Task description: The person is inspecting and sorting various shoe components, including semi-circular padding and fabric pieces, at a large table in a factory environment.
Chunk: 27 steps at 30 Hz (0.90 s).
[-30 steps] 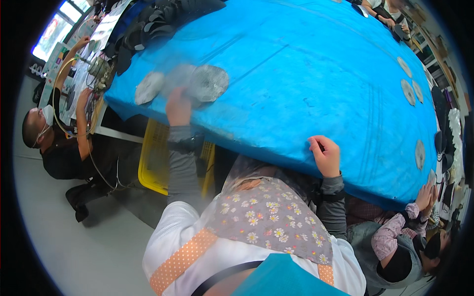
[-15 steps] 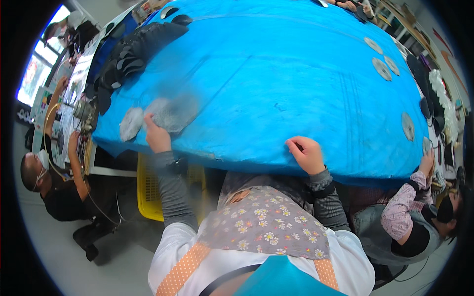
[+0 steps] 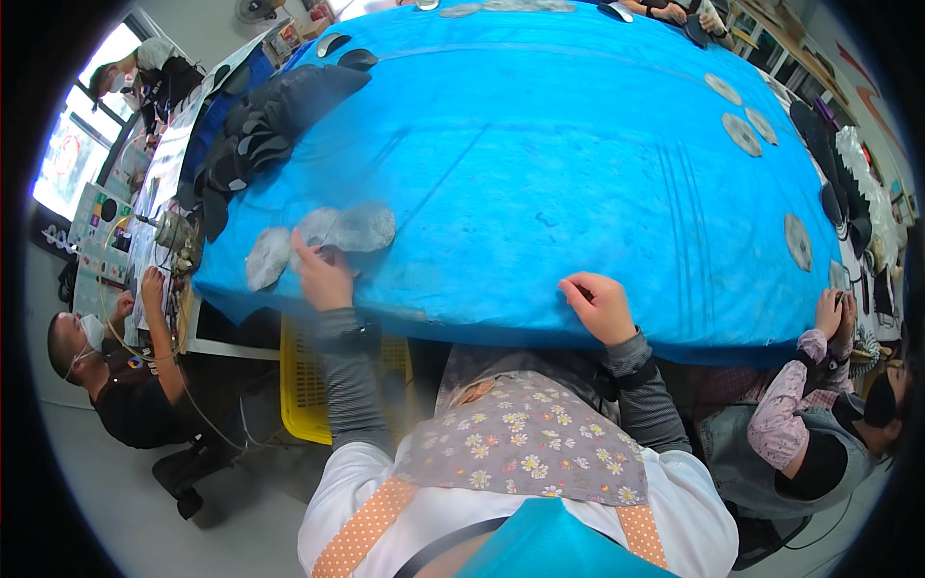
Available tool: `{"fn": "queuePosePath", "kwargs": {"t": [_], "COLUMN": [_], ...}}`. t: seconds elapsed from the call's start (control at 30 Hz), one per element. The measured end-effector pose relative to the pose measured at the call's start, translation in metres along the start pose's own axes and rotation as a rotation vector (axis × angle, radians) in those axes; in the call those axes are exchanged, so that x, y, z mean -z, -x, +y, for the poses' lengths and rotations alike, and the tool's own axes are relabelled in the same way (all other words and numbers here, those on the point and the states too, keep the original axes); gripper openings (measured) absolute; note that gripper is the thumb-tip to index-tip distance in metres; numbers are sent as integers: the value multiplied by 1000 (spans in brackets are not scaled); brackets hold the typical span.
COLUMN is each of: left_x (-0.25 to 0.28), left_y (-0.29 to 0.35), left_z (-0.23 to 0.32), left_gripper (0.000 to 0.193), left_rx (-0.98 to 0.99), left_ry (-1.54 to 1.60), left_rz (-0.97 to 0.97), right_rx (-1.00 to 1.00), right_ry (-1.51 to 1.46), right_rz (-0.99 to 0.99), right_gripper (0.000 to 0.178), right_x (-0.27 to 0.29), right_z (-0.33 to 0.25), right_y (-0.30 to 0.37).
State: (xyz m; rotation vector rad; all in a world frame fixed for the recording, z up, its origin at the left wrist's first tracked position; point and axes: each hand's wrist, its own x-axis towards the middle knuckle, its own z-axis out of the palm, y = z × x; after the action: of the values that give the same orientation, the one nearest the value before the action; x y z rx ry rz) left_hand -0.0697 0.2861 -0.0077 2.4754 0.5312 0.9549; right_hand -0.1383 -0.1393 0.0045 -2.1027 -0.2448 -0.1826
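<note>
My left hand [image 3: 325, 277] is at the table's near left edge, its fingers closed at the rim of a thin grey round disc [image 3: 316, 223]. A second grey disc [image 3: 366, 229] overlaps that one on its right. Another grey disc [image 3: 268, 258] lies just left of my hand. My right hand [image 3: 599, 306] rests over the near edge, right of the middle, with thumb and fingers pinched together. A small dark spot shows in that pinch, too small to name.
The blue-covered table [image 3: 540, 193] spreads ahead. A heap of black curved pieces [image 3: 275, 120] lies at its left. More grey discs [image 3: 742, 133] lie at right. A yellow basket [image 3: 303, 390] stands beneath the near edge. Co-workers sit on both sides; a co-worker's hand [image 3: 831, 313] is at right.
My left hand stays at the discs; its index finger now reaches farther up the rim. The two discs beside it show as separate overlapping rounds. My right hand looks unchanged. The view has shifted slightly.
</note>
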Motion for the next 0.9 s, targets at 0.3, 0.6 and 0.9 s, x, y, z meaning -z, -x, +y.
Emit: {"fn": "queuePosePath", "kwargs": {"t": [0.3,0.6,0.9], "left_x": [-8,-15,0], "left_y": [9,10,9], "left_z": [-5,-16,-2], "left_gripper": [77,67,73], "left_rx": [86,58,66], "left_ry": [3,-130,82], "left_rz": [-32,2,22], "right_rx": [370,615,600], "right_ry": [170,127,25], "right_rz": [-227,-75,-15], "right_gripper": [14,18,6], "right_x": [-31,-176,-196], "right_z": [-68,-118,-117], "right_y": [-39,-116,-145]}}
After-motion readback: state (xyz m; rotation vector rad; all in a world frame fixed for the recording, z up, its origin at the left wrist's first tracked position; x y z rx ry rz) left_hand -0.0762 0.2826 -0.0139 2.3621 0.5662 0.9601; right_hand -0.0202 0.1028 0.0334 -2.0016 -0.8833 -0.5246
